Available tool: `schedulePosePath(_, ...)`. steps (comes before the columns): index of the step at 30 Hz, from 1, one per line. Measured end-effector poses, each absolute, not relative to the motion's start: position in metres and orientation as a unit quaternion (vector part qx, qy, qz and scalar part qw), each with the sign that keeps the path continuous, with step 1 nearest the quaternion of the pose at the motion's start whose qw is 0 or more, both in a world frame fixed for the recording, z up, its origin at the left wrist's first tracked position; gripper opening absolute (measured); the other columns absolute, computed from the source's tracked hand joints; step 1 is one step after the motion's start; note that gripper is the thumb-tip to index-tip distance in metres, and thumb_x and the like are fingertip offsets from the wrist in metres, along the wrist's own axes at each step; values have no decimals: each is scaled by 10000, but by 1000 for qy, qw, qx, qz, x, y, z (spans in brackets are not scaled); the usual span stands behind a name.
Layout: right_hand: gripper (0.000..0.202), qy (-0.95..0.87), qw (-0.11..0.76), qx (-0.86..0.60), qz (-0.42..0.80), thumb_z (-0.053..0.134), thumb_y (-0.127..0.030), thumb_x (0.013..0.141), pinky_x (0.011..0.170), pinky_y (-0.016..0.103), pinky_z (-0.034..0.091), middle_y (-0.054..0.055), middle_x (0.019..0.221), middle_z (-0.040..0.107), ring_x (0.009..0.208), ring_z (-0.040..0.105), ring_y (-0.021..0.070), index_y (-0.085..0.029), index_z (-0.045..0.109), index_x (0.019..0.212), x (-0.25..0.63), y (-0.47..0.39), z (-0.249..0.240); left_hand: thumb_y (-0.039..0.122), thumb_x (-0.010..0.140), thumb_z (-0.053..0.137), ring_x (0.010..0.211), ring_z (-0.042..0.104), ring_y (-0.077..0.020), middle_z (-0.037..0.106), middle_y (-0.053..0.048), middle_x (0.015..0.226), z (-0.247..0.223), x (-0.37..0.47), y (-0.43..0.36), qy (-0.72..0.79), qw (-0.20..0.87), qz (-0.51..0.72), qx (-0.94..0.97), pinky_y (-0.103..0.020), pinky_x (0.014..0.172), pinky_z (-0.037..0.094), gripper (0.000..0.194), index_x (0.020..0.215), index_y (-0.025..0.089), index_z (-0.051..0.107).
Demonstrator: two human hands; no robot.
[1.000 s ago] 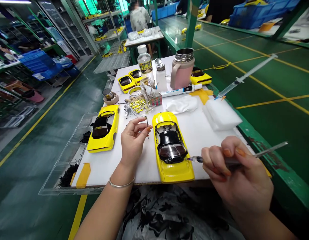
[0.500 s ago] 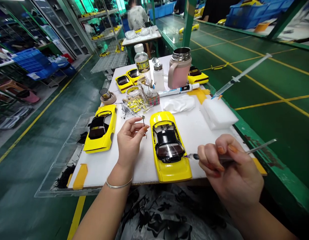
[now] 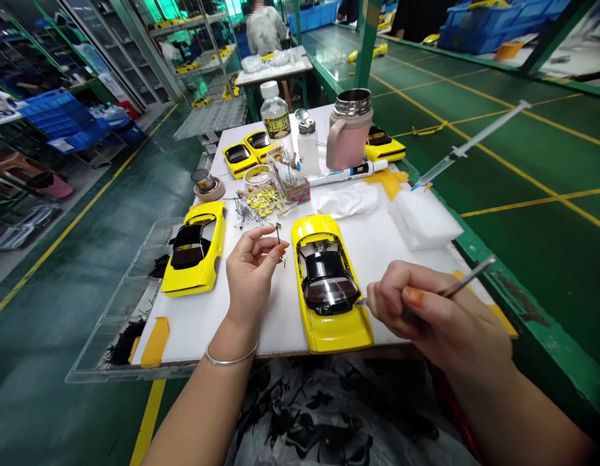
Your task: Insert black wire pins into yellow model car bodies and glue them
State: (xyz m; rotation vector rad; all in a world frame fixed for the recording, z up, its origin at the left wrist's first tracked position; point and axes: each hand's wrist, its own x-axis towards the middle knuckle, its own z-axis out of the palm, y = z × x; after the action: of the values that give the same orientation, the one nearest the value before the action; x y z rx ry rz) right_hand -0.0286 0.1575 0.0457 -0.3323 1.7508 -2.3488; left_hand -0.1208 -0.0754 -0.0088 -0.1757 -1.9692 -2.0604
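A yellow toy car body with a black roof and clear windshield lies on the white work board in front of me. Just left of it, my left hand pinches a thin black part upright between thumb and fingers. On the other side, my right hand is closed around a slim pen-like tool, its shiny rear end pointing up and right. The tool's small purplish tip is at the car's right edge, beside the windshield base; whether it touches is unclear. My fingers hide its middle.
Another yellow car body sits left, by a clear tray with black parts. Behind are a pink mug, bottle, pump bottle, marker and white cloth. A syringe sticks out of white foam.
My right hand has moved left, closer to the car, and turned, so less of the tool's front shows. The tool's tip stays near the windshield base. My left hand has hardly moved.
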Motion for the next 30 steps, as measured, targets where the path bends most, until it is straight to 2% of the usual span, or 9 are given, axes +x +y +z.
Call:
schedulePosePath(3,346,612,114,-126,-772,592,-468,979,459,269,179,-13,592,381,525,294,109,-194,626,770,-33,165,53,274,787,831,752,720,-146,770,-30,833,-11,-121,-76,-684,145,-712,-64,-235,650,578,342,1081,178,683)
schedulePosePath(9,277,505,-36,-89,-858,616,-376,923,387,202,195,-25,492,313,485,286,117,-207,623,704,-51,174,56,236,821,820,814,746,-139,775,-13,855,-12,-119,-77,-689,150,-706,-70,-211,691,597,315,1107,195,695)
schedulePosePath(13,279,440,-78,-66,-892,582,-343,921,359,160,165,-34,498,254,494,216,119,-213,588,674,-60,172,42,228,838,812,833,750,-131,780,-8,869,-11,-118,-77,-696,150,-699,-66,-205,720,609,299,1116,209,704)
schedulePosePath(30,287,408,-50,-72,-909,559,-333,935,374,140,192,-32,519,297,504,227,108,-197,575,683,-66,167,22,212,823,832,790,741,-119,785,-3,855,-13,-119,-77,-708,158,-686,-56,-190,685,607,310,1112,214,719)
